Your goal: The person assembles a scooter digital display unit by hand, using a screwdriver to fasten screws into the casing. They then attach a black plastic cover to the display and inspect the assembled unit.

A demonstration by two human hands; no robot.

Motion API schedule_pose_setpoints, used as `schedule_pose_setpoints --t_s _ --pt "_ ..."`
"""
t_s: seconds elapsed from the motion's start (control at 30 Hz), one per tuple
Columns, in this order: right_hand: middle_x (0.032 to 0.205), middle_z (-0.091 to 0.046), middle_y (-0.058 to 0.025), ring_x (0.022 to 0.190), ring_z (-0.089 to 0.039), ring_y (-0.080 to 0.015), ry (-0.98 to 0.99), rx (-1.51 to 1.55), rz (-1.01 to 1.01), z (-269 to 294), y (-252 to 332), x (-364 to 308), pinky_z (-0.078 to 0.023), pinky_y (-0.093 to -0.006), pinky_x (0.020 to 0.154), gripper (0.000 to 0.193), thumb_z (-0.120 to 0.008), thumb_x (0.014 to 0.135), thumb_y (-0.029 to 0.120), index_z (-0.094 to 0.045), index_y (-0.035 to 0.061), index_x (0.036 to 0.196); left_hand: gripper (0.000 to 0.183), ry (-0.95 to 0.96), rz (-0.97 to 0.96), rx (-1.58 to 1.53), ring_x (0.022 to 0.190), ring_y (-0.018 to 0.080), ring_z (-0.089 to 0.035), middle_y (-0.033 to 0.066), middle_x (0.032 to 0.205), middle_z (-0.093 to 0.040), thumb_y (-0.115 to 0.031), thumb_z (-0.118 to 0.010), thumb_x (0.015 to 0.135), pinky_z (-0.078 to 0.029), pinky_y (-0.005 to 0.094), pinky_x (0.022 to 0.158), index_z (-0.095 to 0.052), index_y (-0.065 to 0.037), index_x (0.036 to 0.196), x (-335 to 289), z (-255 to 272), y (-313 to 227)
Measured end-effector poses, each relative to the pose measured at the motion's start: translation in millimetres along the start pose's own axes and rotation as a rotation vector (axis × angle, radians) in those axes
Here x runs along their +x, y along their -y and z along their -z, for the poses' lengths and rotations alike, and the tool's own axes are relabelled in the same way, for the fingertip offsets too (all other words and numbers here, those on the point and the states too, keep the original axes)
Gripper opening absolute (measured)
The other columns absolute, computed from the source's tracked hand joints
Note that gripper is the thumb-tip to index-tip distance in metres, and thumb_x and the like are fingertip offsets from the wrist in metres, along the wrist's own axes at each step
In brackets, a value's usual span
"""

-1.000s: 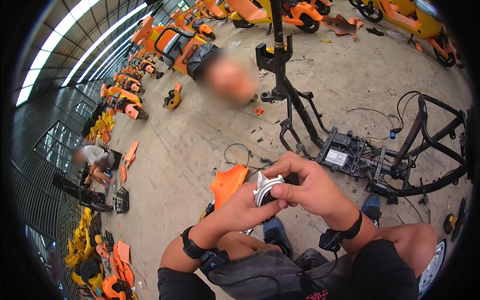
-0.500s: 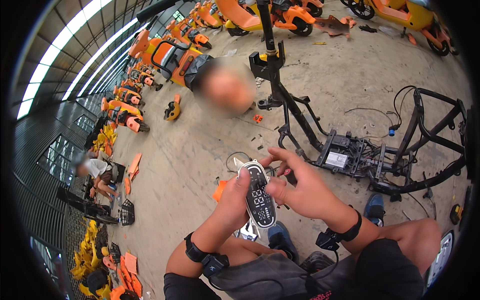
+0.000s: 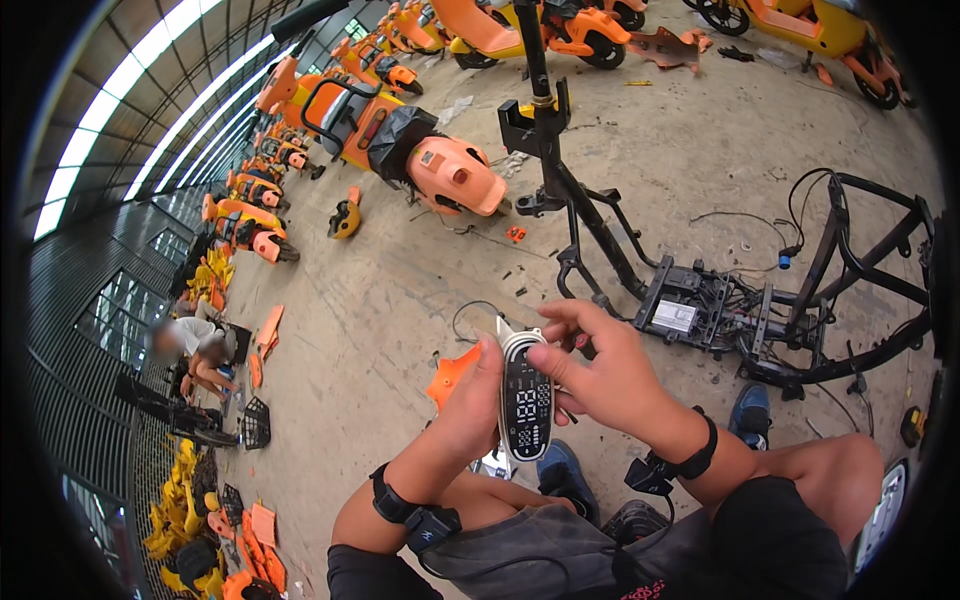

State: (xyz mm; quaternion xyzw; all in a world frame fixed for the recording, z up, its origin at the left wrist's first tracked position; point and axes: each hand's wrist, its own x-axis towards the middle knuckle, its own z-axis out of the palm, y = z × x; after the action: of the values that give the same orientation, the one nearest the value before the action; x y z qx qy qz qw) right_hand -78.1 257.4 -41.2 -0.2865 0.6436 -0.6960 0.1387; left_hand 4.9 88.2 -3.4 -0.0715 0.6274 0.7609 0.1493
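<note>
I hold a scooter's instrument display [image 3: 527,405] upright before me: a long oval with a black face, white segments and a pale rim. My left hand [image 3: 468,405] is closed round its left side, thumb along the edge. The thumb of my right hand [image 3: 605,365] presses on the upper face, its fingers curled at the right edge. A dark thing with a red end [image 3: 581,342] is tucked among the right fingers; its kind is unclear. An orange plastic piece [image 3: 452,376] shows just beyond my left hand.
A stripped black scooter frame [image 3: 840,275] with wiring stands at right, its steering column [image 3: 560,180] rising ahead. An orange scooter [image 3: 455,175] is parked beyond. At far left a person [image 3: 200,345] sits near a black basket [image 3: 256,422]. Yellow and orange panels [image 3: 185,500] lie lower left.
The display has shifted slightly right and turned more upright. My right thumb has moved up its face. More of the orange piece shows beside my left hand.
</note>
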Motion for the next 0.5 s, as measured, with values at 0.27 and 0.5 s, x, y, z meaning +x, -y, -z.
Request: schedule_pose_setpoints --t_s 0.27,0.5 --pt "0.113 -0.066 -0.0124 0.096 -0.064 -0.0234 0.021 -0.059 0.121 2 -1 -1 -0.054 -0.0368 0.084 0.052 -0.08 0.086 0.026 -0.059 0.003 0.128 0.094 -0.022 -0.009 0.007 0.097 0.0293 -0.071 0.0233 0.121 -0.065 -0.077 -0.017 0.097 -0.061 0.0391 0.08 -0.041 0.0 0.146 2 0 0" --pt "0.12 -0.062 -0.014 0.111 -0.058 -0.0329 0.125 -0.168 0.229 7 7 -3 -0.05 -0.0402 0.095 0.076 -0.084 0.08 0.025 -0.046 0.0071 0.143 0.087 -0.081 -0.075 -0.05 0.11 0.0363 -0.068 0.0288 0.122 -0.063 -0.072 -0.016 0.1 -0.058 0.0469 0.092 -0.04 -0.002 0.147 5 -4 -2"
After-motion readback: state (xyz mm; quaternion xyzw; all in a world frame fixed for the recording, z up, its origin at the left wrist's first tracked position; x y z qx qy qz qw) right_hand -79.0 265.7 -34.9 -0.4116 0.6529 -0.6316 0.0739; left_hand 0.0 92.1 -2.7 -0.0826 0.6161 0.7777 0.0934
